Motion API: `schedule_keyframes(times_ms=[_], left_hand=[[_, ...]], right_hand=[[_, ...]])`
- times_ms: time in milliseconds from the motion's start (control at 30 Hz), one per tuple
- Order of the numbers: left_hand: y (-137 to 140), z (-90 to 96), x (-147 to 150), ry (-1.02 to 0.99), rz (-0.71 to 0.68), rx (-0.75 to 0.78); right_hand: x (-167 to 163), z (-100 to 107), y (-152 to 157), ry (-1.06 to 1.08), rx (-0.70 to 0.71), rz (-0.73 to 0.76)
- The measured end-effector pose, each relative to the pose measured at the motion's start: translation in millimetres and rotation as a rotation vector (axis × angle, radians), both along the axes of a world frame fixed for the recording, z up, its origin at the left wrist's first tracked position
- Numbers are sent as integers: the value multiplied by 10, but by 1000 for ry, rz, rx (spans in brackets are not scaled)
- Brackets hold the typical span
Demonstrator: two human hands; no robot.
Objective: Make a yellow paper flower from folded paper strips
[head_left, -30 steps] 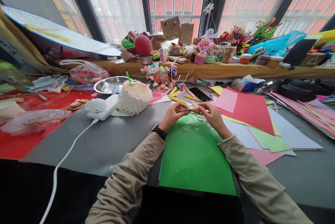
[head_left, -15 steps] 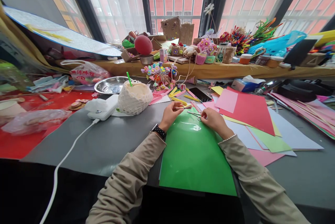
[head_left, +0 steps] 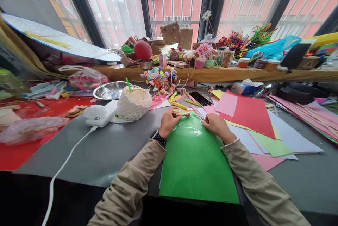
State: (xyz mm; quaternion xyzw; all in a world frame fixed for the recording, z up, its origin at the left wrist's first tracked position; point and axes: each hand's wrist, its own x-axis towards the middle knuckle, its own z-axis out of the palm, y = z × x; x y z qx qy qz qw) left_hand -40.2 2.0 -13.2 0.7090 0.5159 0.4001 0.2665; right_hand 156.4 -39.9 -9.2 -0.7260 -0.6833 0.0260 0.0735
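Note:
My left hand [head_left: 169, 120] pinches a small stack of narrow paper strips [head_left: 182, 113], pink and yellow, above the far edge of a glossy green sheet [head_left: 195, 166]. In the fingers of my right hand [head_left: 217, 126] is a pair of small scissors [head_left: 202, 123]. A metal finger loop shows beside the fingertips, while the blades are hard to make out against the green. Just beyond my hands lie loose yellow strips [head_left: 179, 105] and a dark phone [head_left: 200, 98].
Coloured sheets, with a red one [head_left: 250, 113] on top, spread to the right. At left stand a net-wrapped coconut [head_left: 134, 102], a white charger [head_left: 104, 115] with its cable, and a steel plate [head_left: 99, 93]. Craft flowers [head_left: 160, 76] sit before the ledge [head_left: 116, 74].
The strips in my left hand have turned and show more plainly. My right hand has shifted slightly right with the scissors, whose blades are less visible. The whole view has tilted a little.

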Motion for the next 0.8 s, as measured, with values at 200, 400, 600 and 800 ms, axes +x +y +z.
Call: schedule_keyframes(times_ms=[200,400,600,800], left_hand=[[38,-16,-33,46,-82,-31],[67,-62,-36,23,-79,-60],[65,-73,-39,1,-101,-77],[29,-28,-23,31,-80,-81]], right_hand=[[387,112,-55,-102,-3,-69],[867,131,93,-334,-123,51],[1027,52,225,-352,-166,20],[1163,195,189,-349,19,-108]])
